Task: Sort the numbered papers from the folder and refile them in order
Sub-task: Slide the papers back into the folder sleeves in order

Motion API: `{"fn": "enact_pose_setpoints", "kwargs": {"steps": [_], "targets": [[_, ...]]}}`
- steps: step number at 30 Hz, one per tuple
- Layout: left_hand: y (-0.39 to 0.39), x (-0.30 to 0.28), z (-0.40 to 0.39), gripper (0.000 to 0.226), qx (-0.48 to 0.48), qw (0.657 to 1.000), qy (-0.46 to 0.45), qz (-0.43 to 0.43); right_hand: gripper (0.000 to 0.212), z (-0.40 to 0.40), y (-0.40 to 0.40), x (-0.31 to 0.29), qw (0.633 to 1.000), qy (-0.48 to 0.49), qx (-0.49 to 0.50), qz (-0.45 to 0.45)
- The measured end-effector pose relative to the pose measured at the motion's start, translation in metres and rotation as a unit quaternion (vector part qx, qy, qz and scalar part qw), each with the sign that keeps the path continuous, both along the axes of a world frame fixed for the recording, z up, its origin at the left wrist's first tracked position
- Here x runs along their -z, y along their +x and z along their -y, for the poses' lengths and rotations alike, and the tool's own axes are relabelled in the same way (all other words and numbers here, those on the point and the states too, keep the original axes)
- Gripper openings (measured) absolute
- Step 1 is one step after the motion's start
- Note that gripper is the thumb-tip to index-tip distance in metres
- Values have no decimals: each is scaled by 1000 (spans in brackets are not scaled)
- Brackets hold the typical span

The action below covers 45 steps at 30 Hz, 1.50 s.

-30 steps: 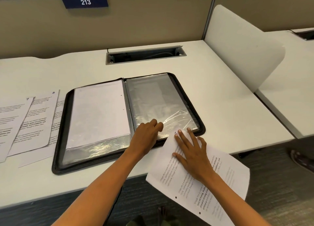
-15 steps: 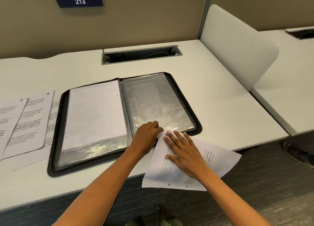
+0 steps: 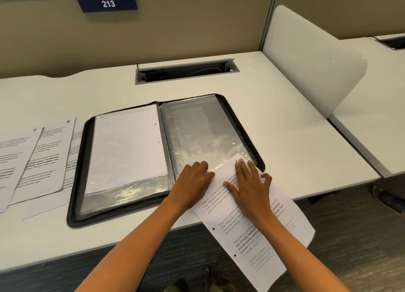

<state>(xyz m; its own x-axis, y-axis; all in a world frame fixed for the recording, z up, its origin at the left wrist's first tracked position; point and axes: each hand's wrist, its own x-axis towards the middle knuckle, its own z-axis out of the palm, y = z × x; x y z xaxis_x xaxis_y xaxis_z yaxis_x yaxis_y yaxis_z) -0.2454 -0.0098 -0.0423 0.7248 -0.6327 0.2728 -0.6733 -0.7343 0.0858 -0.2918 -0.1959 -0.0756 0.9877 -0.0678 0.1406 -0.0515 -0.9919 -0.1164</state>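
Left hand (image 3: 192, 180) pinches the glossy plastic sleeve (image 3: 203, 134) of the folder (image 3: 76, 182). Right hand (image 3: 252, 188) presses flat on a printed sheet (image 3: 252, 243) trailing toward 5 o'clock.

Bright even light, sleeve glare (image 3: 122, 195), wide-angle edge bowing

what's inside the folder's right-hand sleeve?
Only the top corner of the printed sheet lies in the right sleeve so far; anything deeper is hidden by glare.
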Motion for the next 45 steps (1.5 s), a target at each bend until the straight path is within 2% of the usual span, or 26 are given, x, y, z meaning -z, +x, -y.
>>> {"fn": "enact_pose_setpoints", "kwargs": {"steps": [2, 4, 5, 7, 9, 11, 15, 19, 22, 24, 27, 31, 34, 38, 41, 45], "targets": [[-1, 2, -3, 22, -4, 1000, -4, 10, 59, -1, -1, -1, 997, 19, -30, 69], [0, 3, -4, 28, -5, 1000, 4, 19, 43, 1, -5, 2, 979, 46, -125, 155], [0, 4, -4, 32, -6, 1000, 14, 24, 37, 1, -7, 3, 966, 63, -183, 170], [0, 5, -3, 40, -9, 999, 27, 28, 38, 2, -12, 6, 951, 71, -271, 129], [-1, 6, -2, 44, -8, 999, 26, 26, 48, 3, -13, 9, 952, 59, -296, 54], [-2, 6, -3, 45, -2, 1000, 13, 27, 59, 3, -10, 9, 958, 38, -284, 3], [-4, 4, -5, 50, -17, 999, -29, 34, 68, -5, -1, 5, 969, 3, -242, -38], [-7, 2, -13, 43, -77, 992, -88, 47, 72, -19, 9, 2, 981, 8, -190, -48], [-8, 3, -21, 27, -110, 987, -105, 55, 74, -32, 17, 0, 986, 18, -159, -50], [-8, 1, -24, 19, -111, 987, -109, 51, 79, -38, 22, 0, 988, 27, -139, -52], [-8, 0, -25, 20, -99, 987, -117, 38, 87, -44, 28, -2, 988, 53, -135, -46], [-6, 1, -25, 18, -93, 988, -125, 25, 68, -40, 19, -3, 983, 52, -174, -9], [-8, 1, -25, 17, -89, 987, -126, 42, 67, -37, 13, 0, 973, 43, -227, -6], [-13, 0, -25, 18, -94, 983, -144, 62, 68, -45, 22, -3, 974, 56, -220, -13], [-14, 1, -29, 16, -96, 982, -150, 66, 57, -57, 33, -4, 975, 60, -216, -11], [-14, -1, -33, 16, -93, 984, -141, 61, 54, -70, 41, -10, 976, 66, -210, -9]]}}
